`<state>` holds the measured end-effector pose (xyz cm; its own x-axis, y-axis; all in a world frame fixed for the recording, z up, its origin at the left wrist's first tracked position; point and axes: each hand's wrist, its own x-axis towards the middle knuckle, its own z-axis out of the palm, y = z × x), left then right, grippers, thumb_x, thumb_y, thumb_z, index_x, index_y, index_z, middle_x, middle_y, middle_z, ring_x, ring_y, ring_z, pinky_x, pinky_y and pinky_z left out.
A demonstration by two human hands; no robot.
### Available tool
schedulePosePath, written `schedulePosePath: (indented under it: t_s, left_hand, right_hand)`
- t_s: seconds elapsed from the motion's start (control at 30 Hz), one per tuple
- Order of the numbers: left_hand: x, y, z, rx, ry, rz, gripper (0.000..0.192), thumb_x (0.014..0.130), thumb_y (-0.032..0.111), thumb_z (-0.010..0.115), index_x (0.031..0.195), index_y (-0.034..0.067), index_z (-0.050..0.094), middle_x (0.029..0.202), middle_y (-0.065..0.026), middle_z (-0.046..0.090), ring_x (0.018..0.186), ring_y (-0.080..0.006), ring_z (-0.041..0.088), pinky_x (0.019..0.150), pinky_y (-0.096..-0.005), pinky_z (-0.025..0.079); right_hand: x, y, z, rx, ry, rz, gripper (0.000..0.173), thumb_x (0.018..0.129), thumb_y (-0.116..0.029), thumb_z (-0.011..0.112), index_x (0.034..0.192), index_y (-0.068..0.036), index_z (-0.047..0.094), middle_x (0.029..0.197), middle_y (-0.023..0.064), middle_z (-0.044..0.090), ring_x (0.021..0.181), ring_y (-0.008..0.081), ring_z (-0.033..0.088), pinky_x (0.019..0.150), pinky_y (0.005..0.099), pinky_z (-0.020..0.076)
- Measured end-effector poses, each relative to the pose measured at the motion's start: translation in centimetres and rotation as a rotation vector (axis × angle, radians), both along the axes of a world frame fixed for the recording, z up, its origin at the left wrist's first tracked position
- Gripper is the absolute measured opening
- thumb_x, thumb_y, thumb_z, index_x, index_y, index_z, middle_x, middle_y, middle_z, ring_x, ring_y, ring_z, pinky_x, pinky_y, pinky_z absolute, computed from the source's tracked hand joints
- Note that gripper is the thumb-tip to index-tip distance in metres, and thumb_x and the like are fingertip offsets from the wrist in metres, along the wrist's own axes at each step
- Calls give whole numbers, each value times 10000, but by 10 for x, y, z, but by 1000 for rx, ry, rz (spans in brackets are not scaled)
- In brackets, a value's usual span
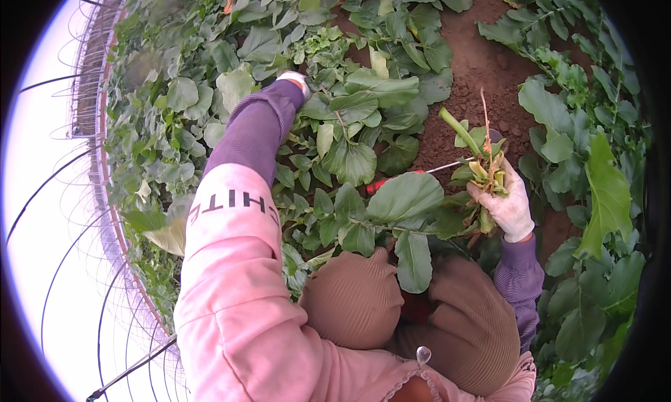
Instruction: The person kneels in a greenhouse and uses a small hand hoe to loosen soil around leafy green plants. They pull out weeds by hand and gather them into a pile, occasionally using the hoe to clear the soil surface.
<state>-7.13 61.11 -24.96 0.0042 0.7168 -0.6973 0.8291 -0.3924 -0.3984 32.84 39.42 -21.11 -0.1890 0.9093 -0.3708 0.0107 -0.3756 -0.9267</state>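
Note:
My left hand [296, 80], in a white glove, reaches forward among the broad green leaves. Foliage hides its fingers, so whether it grips anything is not visible. On the right, my gloved right hand [507, 203] is closed around a bunch of leaf stalks [488, 174], some green, some yellowed or dry brown. A tool with a red handle [382, 184] and a thin metal shaft [445, 166] lies between the leaves left of that hand. The shaft's far end goes behind the bunch. A large leaf [406, 196] covers part of the handle.
Bare brown soil [469, 61] runs between two rows of leafy plants [571, 156]. My knees [351, 300] are bent close below the foliage. To the left, thin hoops [50, 176] stand beside a pale sheet and netting along the bed's edge.

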Motion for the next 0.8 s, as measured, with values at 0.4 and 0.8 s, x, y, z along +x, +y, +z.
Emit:
schedulePosePath:
  t_s: [0.4,0.8]
  left_hand:
    - [-22,3,119,-81,-986,620,357,751,159,605,1038,-52,623,916,-97,673,779,-143,621,738,-279,485]
    - [179,-109,120,-269,-1293,244,197,772,223,643,837,38,657,712,-95,631,654,-192,606,614,-320,471]
  right_hand:
    - [0,1,1,69,-49,-13,506,723,-14,704,1177,37,487,1072,63,607,947,114,580,817,246,472]
    - [-10,-1,6,131,613,-33,657,740,-58,726,1303,-4,391,1264,101,484,1099,201,536,916,345,475]
